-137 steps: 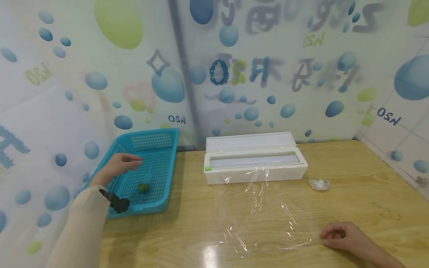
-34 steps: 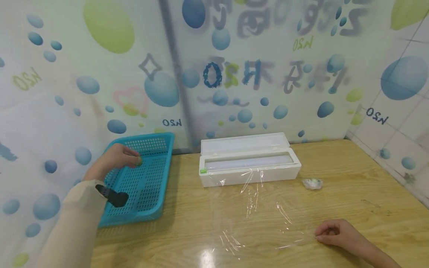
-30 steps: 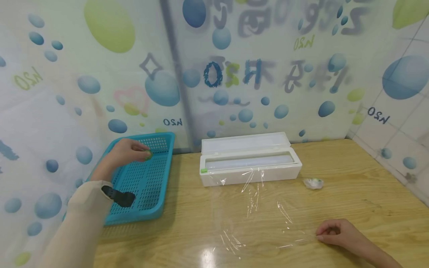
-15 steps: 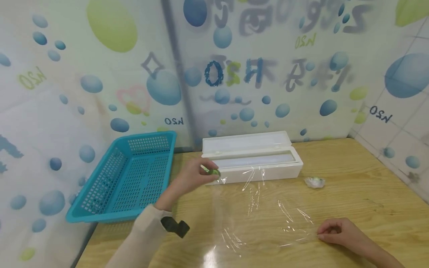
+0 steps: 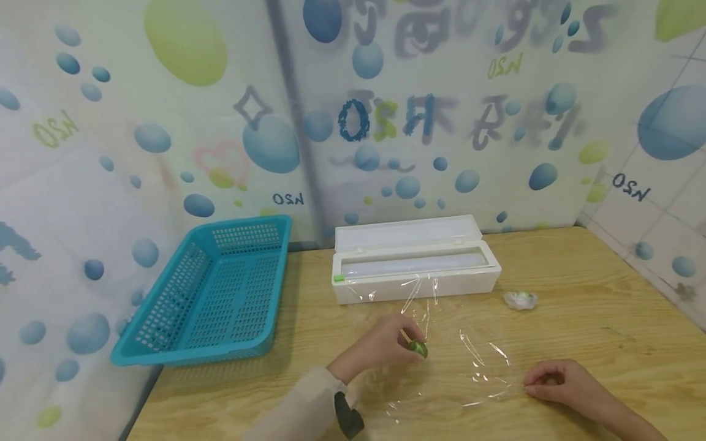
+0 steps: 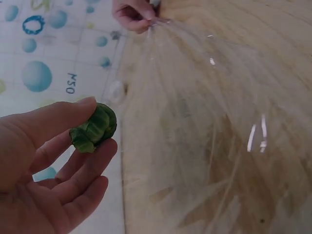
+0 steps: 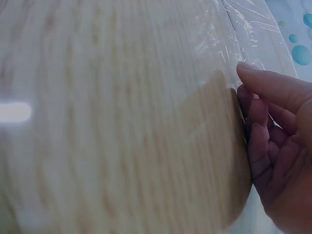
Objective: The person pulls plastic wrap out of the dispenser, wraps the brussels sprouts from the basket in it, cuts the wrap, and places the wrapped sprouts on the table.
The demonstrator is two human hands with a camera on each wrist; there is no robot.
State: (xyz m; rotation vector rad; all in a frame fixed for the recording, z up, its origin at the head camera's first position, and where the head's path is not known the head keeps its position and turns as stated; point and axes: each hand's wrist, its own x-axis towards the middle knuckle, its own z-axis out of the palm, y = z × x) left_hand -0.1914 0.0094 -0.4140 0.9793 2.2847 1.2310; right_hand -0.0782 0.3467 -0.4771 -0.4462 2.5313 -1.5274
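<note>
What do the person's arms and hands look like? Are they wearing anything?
The left arm has a cream sleeve with a black strap-like thing at the cuff. The left hand and right hand wear no gloves. No sleeve shows on the right forearm.

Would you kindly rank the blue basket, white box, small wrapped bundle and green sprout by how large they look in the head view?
1. Blue basket
2. White box
3. Small wrapped bundle
4. Green sprout, judged by what shows; the left hand hides part of it.
</note>
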